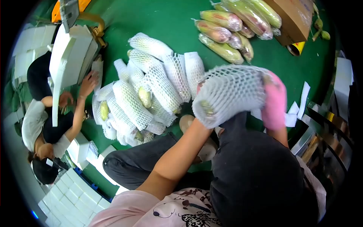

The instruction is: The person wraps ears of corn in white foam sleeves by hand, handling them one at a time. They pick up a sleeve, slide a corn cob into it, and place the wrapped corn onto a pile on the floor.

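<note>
I hold a corn cob in a white foam net sleeve (230,92) with both hands, above my lap. My left hand (197,125) grips the sleeve's near end from below, and its fingers are mostly hidden by the net. A yellow cob tip shows at that end. My right hand (274,100), in a pink glove, clasps the far end of the sleeve. Just to the left, a pile of several netted cobs (147,90) lies on the green floor (174,19).
Several plastic-wrapped cobs (230,30) lie at the top beside a cardboard box (295,15). A co-worker (45,125) sits at the left, one hand on a white foam box (72,56). White foam boxes (72,185) are stacked at lower left. Paper strips (298,106) lie at right.
</note>
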A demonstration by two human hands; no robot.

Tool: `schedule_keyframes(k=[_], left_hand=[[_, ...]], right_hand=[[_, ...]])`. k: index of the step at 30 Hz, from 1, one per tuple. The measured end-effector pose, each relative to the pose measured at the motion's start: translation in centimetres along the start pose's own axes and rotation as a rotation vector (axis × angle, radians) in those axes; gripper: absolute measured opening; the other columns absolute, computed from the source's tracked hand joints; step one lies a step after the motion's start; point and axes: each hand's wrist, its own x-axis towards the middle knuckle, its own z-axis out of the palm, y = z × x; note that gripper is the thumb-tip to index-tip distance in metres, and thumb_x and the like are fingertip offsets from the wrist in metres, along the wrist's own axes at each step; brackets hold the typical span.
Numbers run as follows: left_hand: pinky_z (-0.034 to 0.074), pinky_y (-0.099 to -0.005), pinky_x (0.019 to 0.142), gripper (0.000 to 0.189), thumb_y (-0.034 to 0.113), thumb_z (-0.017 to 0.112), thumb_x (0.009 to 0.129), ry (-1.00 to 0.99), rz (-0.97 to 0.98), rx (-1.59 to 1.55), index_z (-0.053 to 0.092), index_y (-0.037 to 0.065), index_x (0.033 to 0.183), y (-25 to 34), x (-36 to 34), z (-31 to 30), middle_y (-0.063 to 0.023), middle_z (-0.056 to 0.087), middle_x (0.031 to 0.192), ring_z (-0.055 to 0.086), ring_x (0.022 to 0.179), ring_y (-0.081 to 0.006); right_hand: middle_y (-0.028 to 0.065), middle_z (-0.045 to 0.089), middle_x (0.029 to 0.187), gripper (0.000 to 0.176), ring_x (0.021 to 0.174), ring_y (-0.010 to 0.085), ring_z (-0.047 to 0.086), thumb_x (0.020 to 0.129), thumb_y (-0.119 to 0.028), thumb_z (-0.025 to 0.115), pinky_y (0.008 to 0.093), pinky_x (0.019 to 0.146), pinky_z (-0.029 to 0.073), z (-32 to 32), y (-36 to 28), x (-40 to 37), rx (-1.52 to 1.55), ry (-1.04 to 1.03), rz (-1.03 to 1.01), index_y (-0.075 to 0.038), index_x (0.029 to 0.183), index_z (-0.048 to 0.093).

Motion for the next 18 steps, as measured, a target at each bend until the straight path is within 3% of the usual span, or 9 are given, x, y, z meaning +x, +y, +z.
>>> schedule_keyframes(k=[1,2,3,4,9,14,16,17,18], left_hand=[[0.040,-0.0465,0.103,0.056,0.046,0.037,0.097,0.032,0.053,0.255,0.044,0.005,0.134,0.7,0.1,-3.7,-0.0154,0.050,0.131,0.049,0.120,-0.0332],[0.042,-0.0420,0.102,0.048,0.039,0.038,0.099,0.052,0.101,0.501,0.046,0.006,0.132,0.9,0.6,-6.8,-0.0137,0.052,0.128,0.051,0.117,-0.0300],[0.041,-0.0433,0.103,0.050,0.041,0.037,0.098,0.169,0.140,0.490,0.046,0.005,0.131,1.7,1.1,-3.8,-0.0140,0.052,0.128,0.051,0.117,-0.0306],[0.041,-0.0445,0.103,0.053,0.044,0.036,0.097,0.304,0.205,0.425,0.047,0.005,0.131,3.1,1.1,1.0,-0.0142,0.053,0.128,0.051,0.118,-0.0311],[0.039,-0.0477,0.104,0.056,0.044,0.036,0.094,0.731,0.815,0.776,0.049,0.006,0.133,14.8,-0.3,11.4,-0.0140,0.055,0.130,0.052,0.120,-0.0328],[0.046,-0.0408,0.096,0.058,0.036,0.056,0.091,0.922,0.695,1.093,0.043,0.003,0.138,27.7,-3.4,6.1,-0.0139,0.055,0.131,0.057,0.113,-0.0312],[0.047,-0.0389,0.095,0.082,0.025,0.072,0.082,1.199,0.953,1.536,0.027,-0.002,0.145,24.1,-2.3,8.7,-0.0187,0.048,0.135,0.056,0.112,-0.0315],[0.041,-0.0402,0.102,0.088,0.015,0.072,0.077,1.020,1.116,1.664,0.021,-0.002,0.147,24.3,-2.6,7.3,-0.0236,0.040,0.140,0.049,0.121,-0.0349],[0.037,-0.0411,0.105,0.086,0.011,0.070,0.075,1.168,1.193,2.002,0.023,-0.002,0.147,22.3,-2.5,8.0,-0.0251,0.038,0.141,0.045,0.125,-0.0361]], right_hand=[[0.0046,0.066,0.095,0.028,0.087,0.0113,0.061,0.093,-0.020,0.056,0.0256,0.081,0.048,-1.5,3.1,1.7,-0.215,0.011,-0.019,0.002,0.110,0.063],[0.0036,0.064,0.097,0.030,0.092,0.0118,0.058,0.093,-0.020,0.057,0.0254,0.082,0.047,-3.3,7.3,2.9,-0.417,-0.126,-0.359,0.002,0.113,0.061],[0.0045,0.063,0.101,0.033,0.095,0.0132,0.057,0.092,-0.020,0.060,0.0264,0.084,0.047,-3.7,10.7,3.5,-0.193,-0.204,-0.268,0.001,0.118,0.058],[0.0056,0.062,0.101,0.037,0.092,0.0141,0.058,0.089,-0.017,0.065,0.0272,0.086,0.047,-4.7,13.3,3.4,-0.503,-0.120,-0.099,-0.002,0.122,0.055],[0.0094,0.058,0.107,0.037,0.090,0.0165,0.059,0.084,-0.005,0.065,0.0290,0.078,0.051,-13.7,13.5,-0.1,-0.759,0.242,-0.332,-0.006,0.120,0.057],[0.0112,0.059,0.102,0.038,0.096,0.0277,0.058,0.074,-0.016,0.073,0.0374,0.084,0.047,-15.9,11.8,-0.5,-1.627,-0.003,-0.481,-0.008,0.110,0.062],[0.0117,0.059,0.100,0.040,0.097,0.0300,0.056,0.071,-0.020,0.075,0.0406,0.086,0.045,-16.9,13.4,0.4,-1.668,-0.071,-0.257,-0.009,0.107,0.063],[0.0120,0.059,0.098,0.041,0.097,0.0312,0.056,0.069,-0.021,0.076,0.0423,0.087,0.044,-16.9,14.0,1.4,-1.684,-0.112,-0.156,-0.009,0.106,0.063],[0.0085,0.056,0.089,0.037,0.084,0.0238,0.056,0.073,-0.014,0.074,0.0342,0.077,0.046,-15.9,13.5,1.6,-1.497,-0.082,-0.338,-0.008,0.108,0.064]])
